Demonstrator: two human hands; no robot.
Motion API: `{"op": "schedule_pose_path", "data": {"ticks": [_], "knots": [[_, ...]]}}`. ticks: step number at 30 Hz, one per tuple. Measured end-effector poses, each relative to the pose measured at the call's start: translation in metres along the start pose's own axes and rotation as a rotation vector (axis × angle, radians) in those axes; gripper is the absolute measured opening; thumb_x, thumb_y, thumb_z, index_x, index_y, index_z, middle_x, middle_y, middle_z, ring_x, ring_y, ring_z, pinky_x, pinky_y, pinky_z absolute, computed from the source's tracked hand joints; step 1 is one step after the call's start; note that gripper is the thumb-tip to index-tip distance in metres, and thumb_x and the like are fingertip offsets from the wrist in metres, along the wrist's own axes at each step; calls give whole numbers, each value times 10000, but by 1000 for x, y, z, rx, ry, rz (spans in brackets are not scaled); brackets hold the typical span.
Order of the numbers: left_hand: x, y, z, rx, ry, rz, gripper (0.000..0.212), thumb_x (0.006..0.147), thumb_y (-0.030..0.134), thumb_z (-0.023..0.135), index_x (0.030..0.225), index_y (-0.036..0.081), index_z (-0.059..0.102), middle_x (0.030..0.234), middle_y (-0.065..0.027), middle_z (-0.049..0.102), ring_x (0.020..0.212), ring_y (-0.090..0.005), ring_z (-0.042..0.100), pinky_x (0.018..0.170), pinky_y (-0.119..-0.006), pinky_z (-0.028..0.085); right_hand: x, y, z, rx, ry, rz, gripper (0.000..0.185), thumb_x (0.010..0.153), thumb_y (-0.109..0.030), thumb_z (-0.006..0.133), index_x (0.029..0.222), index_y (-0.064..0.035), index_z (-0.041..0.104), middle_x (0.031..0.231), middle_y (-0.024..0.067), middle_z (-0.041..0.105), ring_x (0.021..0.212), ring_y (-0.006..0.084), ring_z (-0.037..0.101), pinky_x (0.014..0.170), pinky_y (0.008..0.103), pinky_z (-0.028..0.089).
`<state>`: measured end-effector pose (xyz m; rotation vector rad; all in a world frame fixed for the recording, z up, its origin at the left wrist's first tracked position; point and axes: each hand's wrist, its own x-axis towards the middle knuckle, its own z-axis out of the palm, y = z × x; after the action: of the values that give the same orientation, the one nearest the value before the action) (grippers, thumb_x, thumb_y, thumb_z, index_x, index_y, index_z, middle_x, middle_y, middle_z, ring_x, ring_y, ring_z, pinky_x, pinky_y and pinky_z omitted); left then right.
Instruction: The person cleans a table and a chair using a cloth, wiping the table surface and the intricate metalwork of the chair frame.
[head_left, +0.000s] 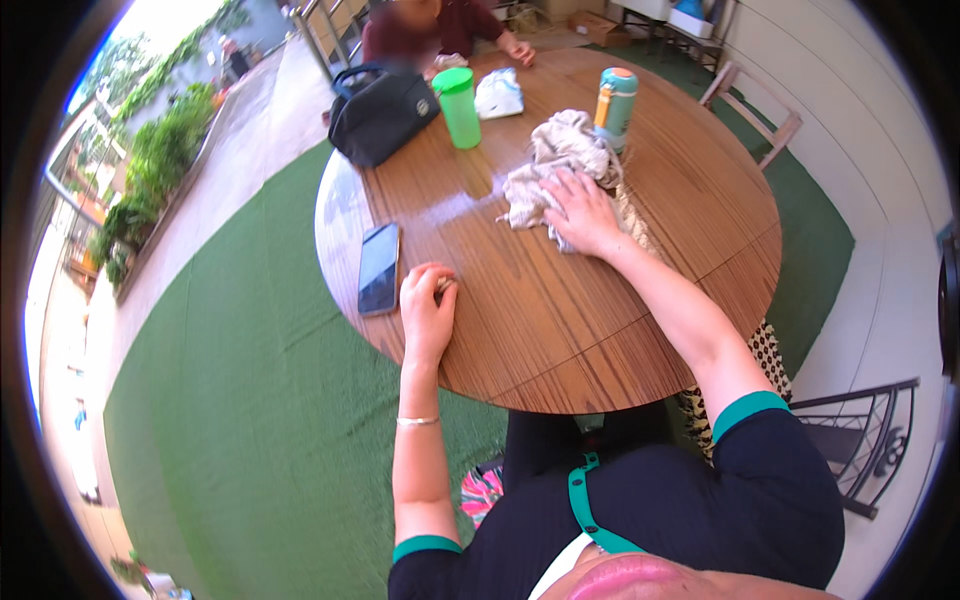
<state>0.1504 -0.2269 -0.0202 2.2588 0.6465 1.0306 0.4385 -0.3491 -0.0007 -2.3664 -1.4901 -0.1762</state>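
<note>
My right hand lies palm down on a crumpled cream cloth, its fingers slightly spread over the near folds. A fringed or knotted edge of fabric shows beside the wrist. My left hand rests loosely curled at the table's near left edge, and I make out nothing held in it. Just left of that hand lies a smartphone with a dark screen, face up. The round wood-grain table is under both hands. Behind the cloth stands a teal insulated bottle with an orange strap and lid.
A translucent green lidded tumbler, a black handbag and a white plastic packet stand toward the far side. Another person sits across, one hand at the table edge. A metal chair is at my right, a wooden chair beyond.
</note>
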Motion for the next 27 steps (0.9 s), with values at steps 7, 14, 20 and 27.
{"op": "schedule_pose_path", "data": {"ticks": [7,14,20,27], "knots": [[-5,-1,-13,8,-33,20,175,841,-6,690,1013,0,658,1145,-116,618,890,-214,634,785,-305,535,-92,3,-32,-8,24,-97,562,951,-414,550,1461,-199,451,1537,152,380,1429,393,298,1166,514,272],[-2,2,-7,-33,-60,38,188,831,-15,696,1015,-1,656,1141,-121,622,877,-217,622,771,-310,528,-23,27,-70,271,133,197,595,933,-436,611,1409,-102,488,1333,198,558,1271,338,506,1052,460,430],[-1,8,-18,-11,-57,-37,172,799,19,719,962,14,666,1118,-145,633,1034,-330,593,899,-396,483,72,-2,-34,127,41,255,607,837,-336,728,1377,-153,520,1286,188,584,1198,363,553,990,464,478],[-1,9,-14,4,-64,-57,156,804,34,726,947,17,666,1112,-137,636,1039,-327,587,900,-396,478,165,24,-11,95,139,239,407,797,-349,704,1119,-108,643,1035,192,695,980,378,667,855,462,535]]}}
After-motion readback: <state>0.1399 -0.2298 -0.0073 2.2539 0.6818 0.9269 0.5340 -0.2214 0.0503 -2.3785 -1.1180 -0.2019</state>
